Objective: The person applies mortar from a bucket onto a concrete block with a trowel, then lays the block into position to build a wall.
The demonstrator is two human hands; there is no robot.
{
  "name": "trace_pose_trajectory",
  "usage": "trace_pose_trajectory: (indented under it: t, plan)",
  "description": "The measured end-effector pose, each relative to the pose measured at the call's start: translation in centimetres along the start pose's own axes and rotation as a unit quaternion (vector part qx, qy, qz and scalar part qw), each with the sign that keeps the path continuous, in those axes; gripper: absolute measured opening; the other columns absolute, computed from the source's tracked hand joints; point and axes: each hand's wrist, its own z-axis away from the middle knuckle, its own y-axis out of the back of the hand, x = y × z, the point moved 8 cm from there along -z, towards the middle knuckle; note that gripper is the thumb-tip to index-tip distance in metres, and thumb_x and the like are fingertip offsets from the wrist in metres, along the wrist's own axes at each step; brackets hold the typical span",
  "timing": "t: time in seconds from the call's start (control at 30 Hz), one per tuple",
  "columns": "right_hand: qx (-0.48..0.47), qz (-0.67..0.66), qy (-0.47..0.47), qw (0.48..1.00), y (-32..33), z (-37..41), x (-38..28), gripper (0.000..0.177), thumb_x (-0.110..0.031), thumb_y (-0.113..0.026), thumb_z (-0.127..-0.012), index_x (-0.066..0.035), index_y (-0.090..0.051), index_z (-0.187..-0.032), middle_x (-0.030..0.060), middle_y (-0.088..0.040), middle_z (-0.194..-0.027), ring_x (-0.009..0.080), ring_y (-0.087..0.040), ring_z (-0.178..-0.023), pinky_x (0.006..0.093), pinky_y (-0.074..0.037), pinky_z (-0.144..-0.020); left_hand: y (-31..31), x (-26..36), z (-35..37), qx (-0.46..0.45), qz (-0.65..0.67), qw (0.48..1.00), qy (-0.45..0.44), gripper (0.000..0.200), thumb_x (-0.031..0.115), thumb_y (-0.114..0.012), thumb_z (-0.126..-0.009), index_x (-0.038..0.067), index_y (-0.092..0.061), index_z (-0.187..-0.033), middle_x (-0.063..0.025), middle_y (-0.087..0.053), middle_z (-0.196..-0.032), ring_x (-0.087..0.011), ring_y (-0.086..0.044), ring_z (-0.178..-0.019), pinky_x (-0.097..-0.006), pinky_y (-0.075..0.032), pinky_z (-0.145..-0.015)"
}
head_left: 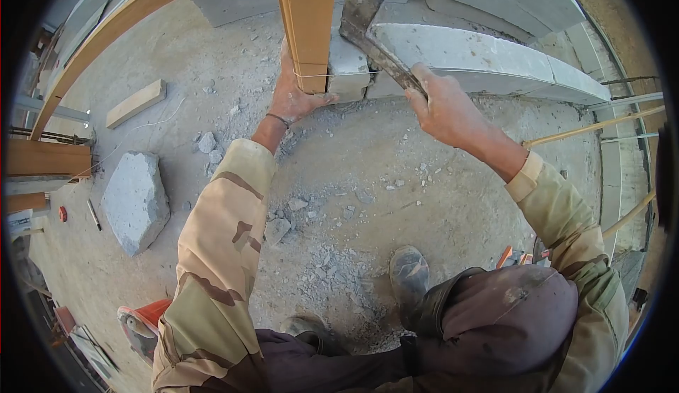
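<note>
My left hand (298, 96) is pressed around the lower end of an upright orange-brown wooden frame post (308, 32), its fingers partly behind the post. My right hand (449, 110) grips the handle of a dusty metal hatchet-like tool (364, 11), whose blade is raised to the right of the post. A small block piece (349, 64) sits beside the post's foot, at the end of a row of pale grey blocks (460, 53). A thin white string (346, 74) crosses the post and the small block.
A large broken block chunk (136, 202) lies on the floor at the left, below a short wooden piece (136, 103). Rubble (332, 266) is scattered near my boots. An orange power tool (145, 320) rests at the lower left. Bamboo poles (594, 125) stick in from the right.
</note>
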Motion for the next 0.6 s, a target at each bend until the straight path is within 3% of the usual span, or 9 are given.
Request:
trace_pose_trajectory:
  t: [0.07, 0.13, 0.17, 0.23, 0.27, 0.33, 0.43, 0.53, 0.6]
  plan:
    - [0.018, 0.009, 0.044, 0.999, 0.7, -0.2, -0.4, 0.022, -0.017, -0.061, -0.105, 0.005, -0.061, -0.106, 0.0240, -0.067, -0.077, 0.0405, -0.066, -0.065, 0.0480, -0.052, -0.064, 0.2, -0.1, 0.0, 0.003, -0.014, 1.000, -0.003, 0.112, 0.038, -0.103, -0.061, 0.000, -0.042, -0.146, -0.0176, -0.056, -0.138, -0.0327, -0.058, -0.129, -0.0424, -0.048, -0.113]
    - [-0.118, -0.092, -0.137, 0.979, 1.8, -1.0, 0.0, 0.021, -0.016, -0.061, -0.105, 0.005, -0.061, -0.106, 0.0264, -0.066, -0.076, 0.0405, -0.066, -0.065, 0.0482, -0.052, -0.065, -0.3, -0.1, -0.1, -0.004, -0.026, 1.000, -0.009, 0.111, 0.038, -0.103, -0.061, 0.000, -0.042, -0.146, -0.0177, -0.056, -0.138, -0.0327, -0.058, -0.128, -0.0425, -0.048, -0.113]
    - [-0.115, -0.090, -0.137, 0.980, 2.0, -1.0, 0.2, 0.021, -0.016, -0.061, -0.105, 0.005, -0.061, -0.106, 0.0264, -0.066, -0.076, 0.0405, -0.066, -0.065, 0.0482, -0.052, -0.065, -0.3, -0.2, -0.1, -0.003, -0.026, 1.000, -0.002, 0.112, 0.038, -0.103, -0.061, 0.000, -0.042, -0.146, -0.0179, -0.056, -0.139, -0.0329, -0.058, -0.129, -0.0426, -0.048, -0.113]
    - [-0.013, -0.042, -0.036, 0.998, 3.8, -1.3, -0.9, 0.021, -0.016, -0.062, -0.105, 0.005, -0.060, -0.107, 0.0254, -0.064, -0.073, 0.0385, -0.065, -0.062, 0.0480, -0.051, -0.061, -0.1, -0.1, 0.1, -0.001, -0.023, 1.000, 0.011, 0.112, 0.039, -0.103, -0.061, 0.000, -0.042, -0.146, -0.0180, -0.055, -0.139, -0.0332, -0.057, -0.129, -0.0427, -0.048, -0.113]
    - [-0.015, -0.043, -0.038, 0.998, 3.7, -1.1, -1.1, 0.021, -0.016, -0.062, -0.105, 0.005, -0.060, -0.107, 0.0254, -0.064, -0.073, 0.0385, -0.065, -0.062, 0.0480, -0.051, -0.061, -0.1, 0.1, 0.1, -0.011, -0.041, 0.999, -0.004, 0.112, 0.039, -0.103, -0.061, 0.000, -0.042, -0.147, -0.0181, -0.055, -0.139, -0.0332, -0.057, -0.130, -0.0425, -0.048, -0.113]
    - [0.076, -0.088, -0.057, 0.992, 5.3, -0.1, -1.9, 0.022, -0.016, -0.062, -0.105, 0.005, -0.059, -0.109, 0.0242, -0.064, -0.071, 0.0389, -0.067, -0.061, 0.0494, -0.050, -0.059, -0.3, 0.1, 0.1, -0.023, -0.060, 0.998, -0.018, 0.113, 0.040, -0.103, -0.061, 0.000, -0.041, -0.147, -0.0181, -0.055, -0.140, -0.0333, -0.057, -0.130, -0.0424, -0.048, -0.113]
    - [-0.003, -0.042, -0.064, 0.997, -0.4, 2.6, 0.1, 0.024, -0.016, -0.062, -0.105, 0.006, -0.058, -0.112, 0.0233, -0.066, -0.071, 0.0419, -0.069, -0.063, 0.0513, -0.050, -0.058, -0.5, 0.1, 0.3, -0.024, -0.092, 0.995, -0.033, 0.112, 0.041, -0.103, -0.062, 0.000, -0.043, -0.147, -0.0184, -0.056, -0.139, -0.0336, -0.058, -0.130, -0.0423, -0.048, -0.113]
    - [-0.079, -0.017, -0.084, 0.993, -2.0, 2.8, 0.7, 0.025, -0.016, -0.062, -0.104, 0.007, -0.059, -0.114, 0.0247, -0.068, -0.073, 0.0449, -0.070, -0.066, 0.0532, -0.050, -0.059, 0.2, -0.4, -0.6, 0.014, -0.013, 1.000, -0.018, 0.110, 0.042, -0.103, -0.061, -0.001, -0.046, -0.145, -0.0179, -0.057, -0.138, -0.0339, -0.058, -0.129, -0.0425, -0.048, -0.112]
    - [-0.072, -0.030, -0.061, 0.995, -0.5, 1.9, 1.0, 0.025, -0.016, -0.062, -0.104, 0.007, -0.059, -0.115, 0.0244, -0.068, -0.073, 0.0451, -0.069, -0.066, 0.0527, -0.050, -0.059, -0.6, -0.9, 0.2, -0.033, -0.031, 0.999, 0.012, 0.107, 0.043, -0.103, -0.061, 0.000, -0.049, -0.143, -0.0177, -0.058, -0.137, -0.0338, -0.059, -0.128, -0.0430, -0.049, -0.112]
